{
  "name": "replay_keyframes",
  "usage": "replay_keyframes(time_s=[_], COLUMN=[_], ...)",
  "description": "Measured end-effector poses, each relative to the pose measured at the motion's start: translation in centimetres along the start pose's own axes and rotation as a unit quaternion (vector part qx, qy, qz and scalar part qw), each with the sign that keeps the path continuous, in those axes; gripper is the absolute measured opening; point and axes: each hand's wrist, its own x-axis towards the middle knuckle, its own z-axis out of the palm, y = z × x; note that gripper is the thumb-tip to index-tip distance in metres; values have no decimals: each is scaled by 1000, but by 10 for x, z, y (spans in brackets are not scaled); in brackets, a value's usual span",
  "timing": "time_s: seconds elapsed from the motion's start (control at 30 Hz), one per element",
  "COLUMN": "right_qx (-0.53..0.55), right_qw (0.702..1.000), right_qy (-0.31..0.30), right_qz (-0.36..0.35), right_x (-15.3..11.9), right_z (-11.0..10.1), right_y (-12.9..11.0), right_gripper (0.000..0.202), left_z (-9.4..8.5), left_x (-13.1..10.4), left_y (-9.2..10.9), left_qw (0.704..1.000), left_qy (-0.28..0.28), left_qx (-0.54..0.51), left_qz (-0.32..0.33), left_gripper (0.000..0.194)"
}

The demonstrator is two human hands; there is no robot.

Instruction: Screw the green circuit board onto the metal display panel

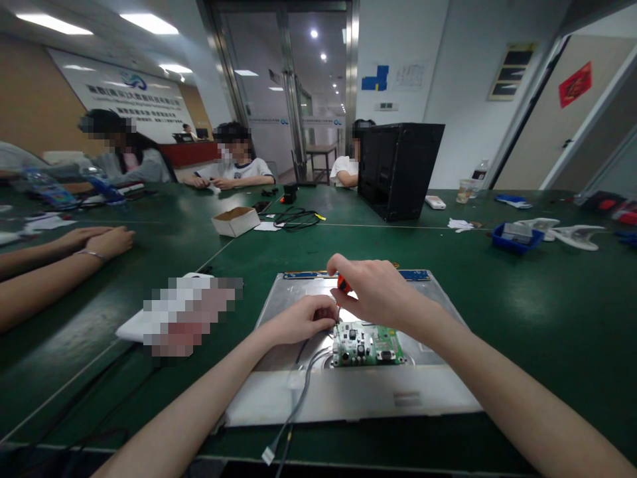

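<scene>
A flat metal display panel (432, 388) lies on the table in front of me, with a green circuit board (367, 345) on its middle. My right hand (371, 285) is closed around the orange and black handle of a screwdriver (342, 284), held upright above the board's upper left corner. Close by, my left hand (306, 315) has its fingers pinched together at that same corner, near the screwdriver's tip. What those fingertips hold, if anything, is hidden. Grey cables (304, 392) run from the board's left side over the panel's front edge to a white connector (268, 455).
Another person's hands (107, 242) rest on the green table (537, 312) at left, near a pixelated white object (164, 318). Farther back are a small open box (235, 222), a black cable (296, 218), a black computer case (401, 169) and a blue tray (516, 239). Several people sit beyond.
</scene>
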Motion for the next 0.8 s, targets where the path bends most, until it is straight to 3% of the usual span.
replay_keyframes(time_s=[0.2, 0.4, 0.57, 0.8], right_qx=[34, 5, -32, -12], right_qw=[999, 1000, 999, 1000], right_qy=[-8, 21, 28, 7], right_qz=[-8, -12, -3, 5], right_x=[-3, -5, -2, -1], right_z=[-3, -3, 0, 0], right_y=[0, 0, 2, 0], right_gripper=[30, 16, 25, 14], left_z=[0, 0, 1, 1], left_x=[1, 0, -1, 0], left_y=[1, 2, 2, 0], left_qw=[1000, 1000, 1000, 1000], left_qy=[0, 1, 5, 13], left_qx=[-12, -4, 10, 1], left_qz=[3, 0, -8, -6], left_gripper=[8, 7, 8, 9])
